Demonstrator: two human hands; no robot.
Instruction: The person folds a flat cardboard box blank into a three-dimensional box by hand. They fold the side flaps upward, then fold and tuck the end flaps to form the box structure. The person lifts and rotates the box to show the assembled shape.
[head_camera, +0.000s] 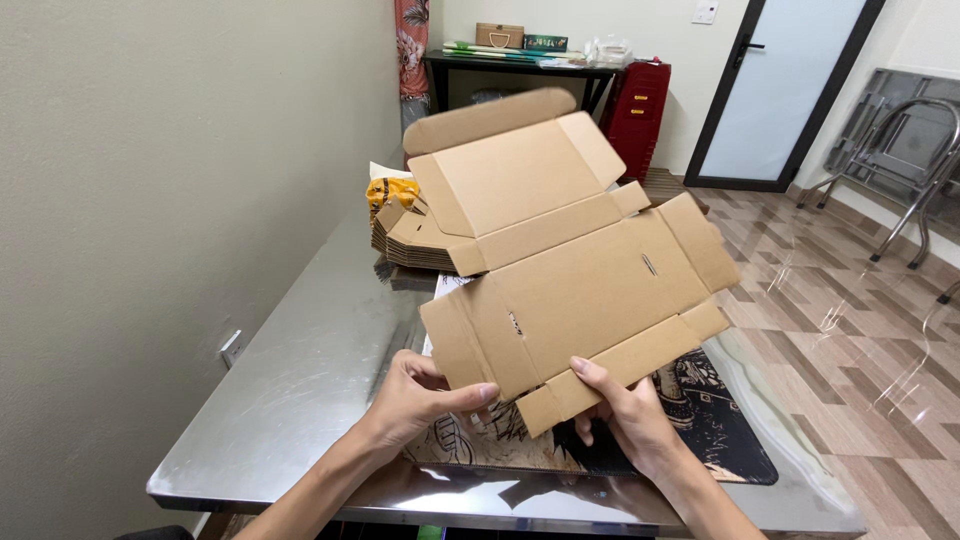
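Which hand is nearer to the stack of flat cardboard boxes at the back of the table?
Left. The left hand grips the unfolded box at its near-left corner, on the side of the stack of flat boxes; the right hand is further right.

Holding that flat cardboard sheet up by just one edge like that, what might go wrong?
The flat brown die-cut cardboard box blank is gripped only at its near edge by the left hand and right hand, so its far flaps may sag or crease the wrong way. Its far end hangs close to the stack of folded cardboard blanks on the shiny steel table and might knock them. Bare fingers could also get nicked on the cut edges.
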